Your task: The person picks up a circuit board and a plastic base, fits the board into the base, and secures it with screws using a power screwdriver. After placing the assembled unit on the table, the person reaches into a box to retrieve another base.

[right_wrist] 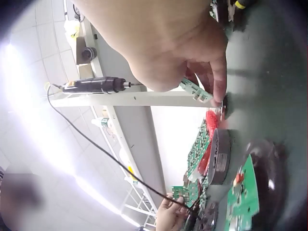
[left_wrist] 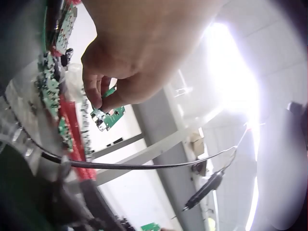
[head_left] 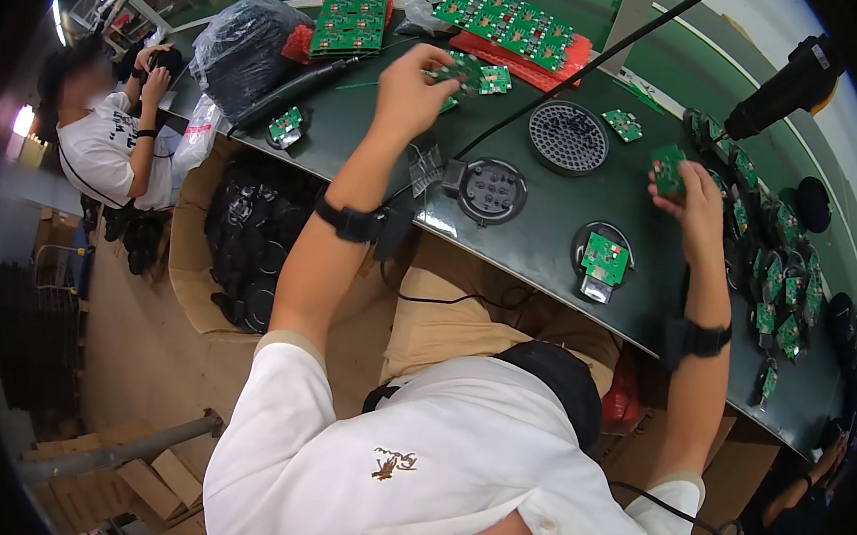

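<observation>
My left hand (head_left: 412, 92) pinches a small green circuit board (head_left: 466, 73) above the back of the table; the left wrist view shows the board (left_wrist: 109, 115) between thumb and fingers. At the right, my right hand (head_left: 695, 207) holds another green board (head_left: 668, 171) by its edge, and the right wrist view shows this board (right_wrist: 195, 90) partly hidden by the fingers. Between the hands lie a round tray of small cells (head_left: 569, 137) and a black round fixture (head_left: 490, 191). A board (head_left: 605, 259) rests on a round black part near the front edge.
Panels of boards (head_left: 507, 24) lie on red bubble wrap (head_left: 519, 65) at the back. Many wired boards (head_left: 790, 290) crowd the right side. A black electric screwdriver (head_left: 788, 88) hangs at upper right, and a cable (head_left: 578, 76) crosses the view. Another person (head_left: 112, 140) sits at left.
</observation>
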`<act>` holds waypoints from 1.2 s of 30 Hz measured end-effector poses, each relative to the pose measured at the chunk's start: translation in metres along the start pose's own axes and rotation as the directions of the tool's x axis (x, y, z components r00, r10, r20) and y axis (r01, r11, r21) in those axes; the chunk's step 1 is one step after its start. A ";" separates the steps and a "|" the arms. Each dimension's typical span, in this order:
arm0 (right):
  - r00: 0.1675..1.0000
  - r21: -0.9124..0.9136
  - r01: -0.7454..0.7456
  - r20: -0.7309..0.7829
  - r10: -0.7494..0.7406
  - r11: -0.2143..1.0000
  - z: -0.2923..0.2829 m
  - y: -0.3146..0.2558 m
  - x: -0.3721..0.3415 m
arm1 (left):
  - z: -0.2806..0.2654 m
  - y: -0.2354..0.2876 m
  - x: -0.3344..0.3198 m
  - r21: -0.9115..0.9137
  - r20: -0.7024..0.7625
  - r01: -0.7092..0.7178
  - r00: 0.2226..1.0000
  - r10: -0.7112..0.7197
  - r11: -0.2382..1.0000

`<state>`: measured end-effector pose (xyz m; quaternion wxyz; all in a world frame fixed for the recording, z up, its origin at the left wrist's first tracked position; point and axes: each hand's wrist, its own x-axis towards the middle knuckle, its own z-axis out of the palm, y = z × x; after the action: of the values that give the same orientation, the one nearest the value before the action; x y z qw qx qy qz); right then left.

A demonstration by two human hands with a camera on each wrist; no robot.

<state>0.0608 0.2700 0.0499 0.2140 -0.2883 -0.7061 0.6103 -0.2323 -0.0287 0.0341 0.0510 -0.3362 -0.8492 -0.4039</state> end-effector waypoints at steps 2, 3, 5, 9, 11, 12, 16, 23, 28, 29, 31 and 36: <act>0.994 0.136 -0.063 0.098 0.049 0.989 -0.005 -0.001 -0.024 | -0.023 0.020 -0.020 -0.618 -0.005 0.078 0.995 -0.104 0.782; 0.994 0.142 -0.067 0.100 0.053 0.988 -0.004 0.000 -0.034 | -0.031 0.038 -0.035 -0.613 -0.003 0.081 0.994 -0.105 0.786; 0.998 0.155 -0.067 0.019 0.065 0.986 -0.002 0.001 -0.052 | -0.037 0.083 -0.072 -0.735 0.210 0.206 0.975 -0.071 0.646; 0.998 0.196 0.043 0.045 -0.052 0.980 0.016 -0.012 -0.085 | -0.009 0.124 -0.100 -0.813 0.346 0.285 0.938 0.028 0.507; 0.996 0.222 0.032 0.076 -0.049 0.975 0.019 -0.014 -0.094 | 0.007 0.133 -0.101 -0.795 0.470 0.373 0.877 0.097 0.479; 0.994 0.245 0.032 0.093 -0.056 0.969 0.019 -0.011 -0.097 | 0.014 0.138 -0.101 -0.801 0.470 0.373 0.877 0.105 0.468; 0.996 0.221 0.051 0.065 -0.067 0.974 0.022 -0.021 -0.110 | 0.030 0.149 -0.105 -0.823 0.495 0.411 0.857 0.142 0.392; 0.993 -0.064 0.117 -0.024 -0.118 0.991 0.010 0.005 -0.046 | 0.037 0.141 -0.111 -0.794 0.535 0.466 0.841 0.083 0.392; 0.980 -0.494 0.104 -0.097 -0.173 0.863 -0.005 0.027 0.002 | 0.047 0.129 -0.112 -0.773 0.548 0.510 0.836 -0.009 0.378; 0.844 -0.902 0.271 0.055 -0.534 0.336 -0.022 0.049 0.016 | 0.048 0.128 -0.112 -0.777 0.551 0.509 0.835 0.008 0.371; 0.806 -0.901 0.280 0.034 -0.590 0.330 -0.001 0.025 -0.010 | 0.050 0.126 -0.111 -0.773 0.549 0.499 0.836 0.019 0.391; 0.919 -0.091 0.026 0.394 0.012 0.996 0.053 -0.014 -0.069 | 0.056 0.124 -0.117 -0.772 0.527 0.452 0.849 0.050 0.447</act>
<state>0.0757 0.1834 0.0583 0.0558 -0.1668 -0.7636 0.6212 -0.0561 0.0058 0.0357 -0.3890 -0.2944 -0.5392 -0.6865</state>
